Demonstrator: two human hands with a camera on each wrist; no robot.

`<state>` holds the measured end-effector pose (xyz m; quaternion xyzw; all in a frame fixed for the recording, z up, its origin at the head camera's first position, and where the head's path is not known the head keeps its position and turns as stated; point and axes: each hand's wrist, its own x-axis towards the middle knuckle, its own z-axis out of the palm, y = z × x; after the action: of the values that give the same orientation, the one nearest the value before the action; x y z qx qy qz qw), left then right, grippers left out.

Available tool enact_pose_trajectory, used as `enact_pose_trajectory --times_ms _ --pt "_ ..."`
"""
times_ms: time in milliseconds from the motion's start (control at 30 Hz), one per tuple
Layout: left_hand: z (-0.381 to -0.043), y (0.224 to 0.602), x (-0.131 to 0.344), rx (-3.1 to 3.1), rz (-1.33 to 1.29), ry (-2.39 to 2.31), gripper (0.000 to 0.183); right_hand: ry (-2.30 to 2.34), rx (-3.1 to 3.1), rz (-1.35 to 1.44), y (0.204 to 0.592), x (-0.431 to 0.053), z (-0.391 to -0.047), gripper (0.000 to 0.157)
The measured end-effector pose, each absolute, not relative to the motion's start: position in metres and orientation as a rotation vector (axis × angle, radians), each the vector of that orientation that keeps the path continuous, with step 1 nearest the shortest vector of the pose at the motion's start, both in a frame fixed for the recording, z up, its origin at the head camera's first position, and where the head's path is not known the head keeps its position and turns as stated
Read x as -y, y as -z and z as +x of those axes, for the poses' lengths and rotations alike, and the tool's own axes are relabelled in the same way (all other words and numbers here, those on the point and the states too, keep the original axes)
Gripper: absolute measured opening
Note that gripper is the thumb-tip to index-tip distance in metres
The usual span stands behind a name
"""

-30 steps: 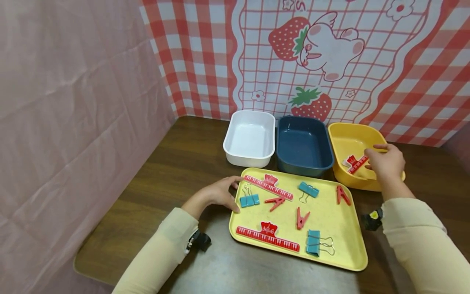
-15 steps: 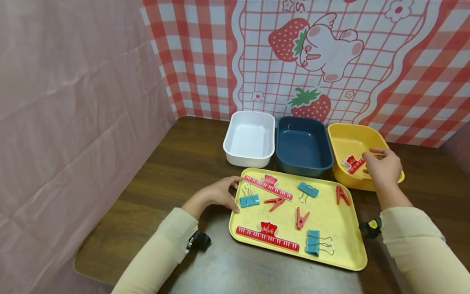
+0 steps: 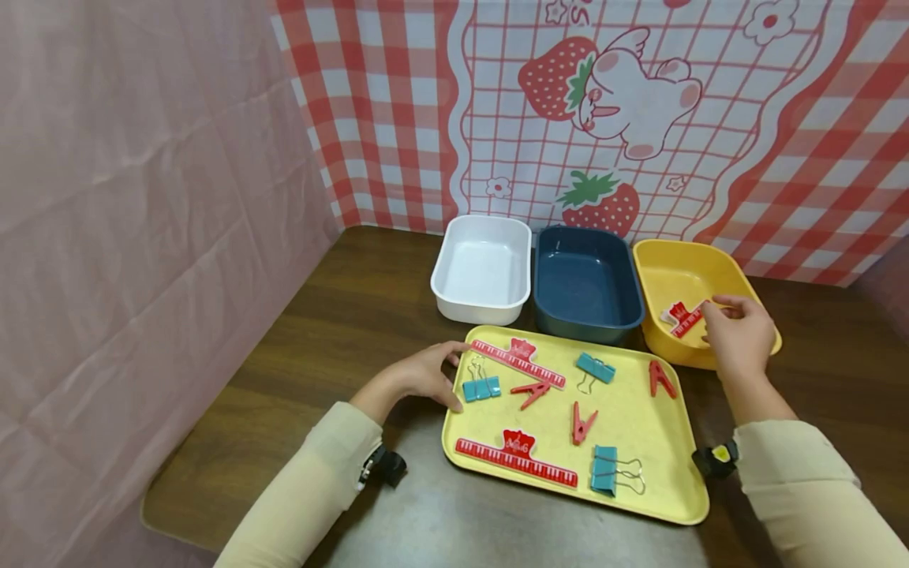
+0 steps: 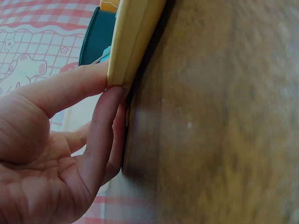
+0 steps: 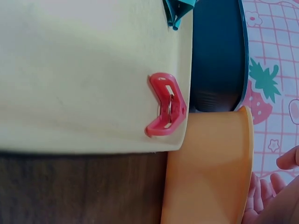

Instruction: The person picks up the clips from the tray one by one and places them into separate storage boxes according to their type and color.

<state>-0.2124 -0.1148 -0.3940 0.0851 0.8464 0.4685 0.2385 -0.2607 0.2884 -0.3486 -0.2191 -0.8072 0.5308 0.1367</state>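
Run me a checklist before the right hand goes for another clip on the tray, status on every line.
1. Right hand over the yellow tray: not ok; it is at the yellow bin.
2. Piano-print clip inside the yellow bin: ok.
3. Left hand at the tray's left edge: ok; it touches the rim.
4. Left hand's hold firm enough: cannot tell; pressure does not show.
5. Red peg clip near the tray's far right corner uncovered: ok; nothing lies on it.
6. White bin and blue bin upright: ok.
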Motion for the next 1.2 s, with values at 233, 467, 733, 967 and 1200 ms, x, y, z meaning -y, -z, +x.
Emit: enact_pose_trajectory --times_ms 233,467,733,967,1200 --pt "-0.212 0.393 0.114 -2.327 0.227 -1.269 0.094 -1.706 2.159 -0.608 0.35 -0.282 -0.257 0.008" --pt "-0.212 0.393 0.114 -2.324 0.223 -1.276 0.093 -1.823 2.035 -0.545 0.351 -0.275 -0.248 0.01" --pt "-0.213 0.394 0.113 -2.335 0.226 -1.267 0.094 -1.915 1.938 -0.494 0.352 -0.27 -0.241 0.013" --pt "-0.213 0.393 0.114 -2.333 0.213 -1.264 0.095 -1.967 1.942 -0.386 0.361 -0.266 -0.236 0.005" --pt "-0.214 0.394 0.113 -2.32 0.2 -1.27 0.095 -2.021 1.968 -0.346 0.353 -0.253 -0.228 0.007"
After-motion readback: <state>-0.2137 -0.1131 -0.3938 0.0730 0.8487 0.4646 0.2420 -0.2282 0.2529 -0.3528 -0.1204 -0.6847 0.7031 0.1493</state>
